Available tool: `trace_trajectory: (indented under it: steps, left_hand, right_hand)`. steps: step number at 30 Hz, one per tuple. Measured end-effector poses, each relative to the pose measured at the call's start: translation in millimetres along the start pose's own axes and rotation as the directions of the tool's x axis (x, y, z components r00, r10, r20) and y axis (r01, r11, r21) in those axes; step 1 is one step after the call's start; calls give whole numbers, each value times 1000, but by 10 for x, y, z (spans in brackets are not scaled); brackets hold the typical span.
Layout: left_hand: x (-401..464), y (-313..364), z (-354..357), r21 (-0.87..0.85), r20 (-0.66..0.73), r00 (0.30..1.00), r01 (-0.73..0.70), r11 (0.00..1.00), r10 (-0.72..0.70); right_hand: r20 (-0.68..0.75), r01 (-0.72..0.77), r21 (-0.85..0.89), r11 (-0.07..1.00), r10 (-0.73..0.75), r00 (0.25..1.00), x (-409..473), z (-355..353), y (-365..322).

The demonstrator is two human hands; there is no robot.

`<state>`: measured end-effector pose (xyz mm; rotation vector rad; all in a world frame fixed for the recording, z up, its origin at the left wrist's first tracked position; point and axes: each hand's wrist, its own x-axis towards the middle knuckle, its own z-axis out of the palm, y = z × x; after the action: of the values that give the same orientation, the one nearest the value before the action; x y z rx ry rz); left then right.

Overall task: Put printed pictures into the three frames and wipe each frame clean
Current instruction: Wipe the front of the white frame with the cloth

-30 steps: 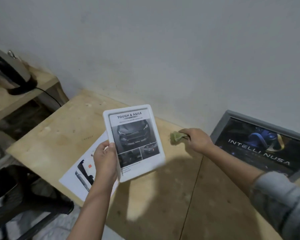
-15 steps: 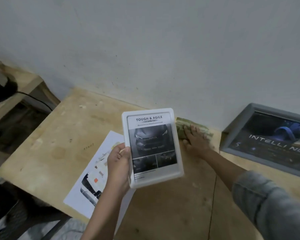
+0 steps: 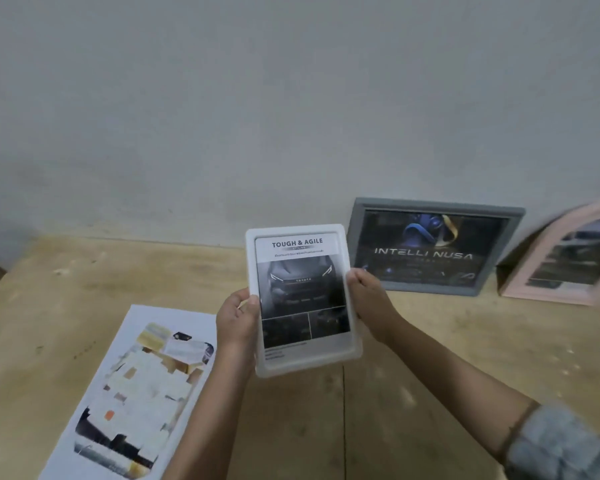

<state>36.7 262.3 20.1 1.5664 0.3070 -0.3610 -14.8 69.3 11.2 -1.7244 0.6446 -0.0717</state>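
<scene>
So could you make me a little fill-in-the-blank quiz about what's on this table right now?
1. Both hands, left hand and right hand, hold the ____ frame.
2. The grey frame leans against the ____.
3. The pink frame stands to the ____ of the grey one.
4. A loose printed sheet lies on the ____ table.

Missing words: white; wall; right; wooden

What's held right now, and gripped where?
The white frame, held off the table by both hands: the left hand grips its left edge, the right hand grips its right edge, both about mid-height.
</scene>
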Motion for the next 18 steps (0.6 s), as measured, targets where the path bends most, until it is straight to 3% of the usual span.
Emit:
trace_trajectory:
  steps: [5,9,18]
  left_hand:
    - [-628,-38,733,-2,199,978,-64,998,63]
    - [-1233,-213,1373,47,308,950,-75,996,57]
    - [-2321,-741,3092,195,509,859,-173,965,51]
  right_hand:
    - [-246,-68,45,997,77,966,-400,-913,194]
    - [-337,-121,117,986,154,929,-808,-1745,516]
    - [-563,-102,144,984,166,810,-1843,-3647,1168]
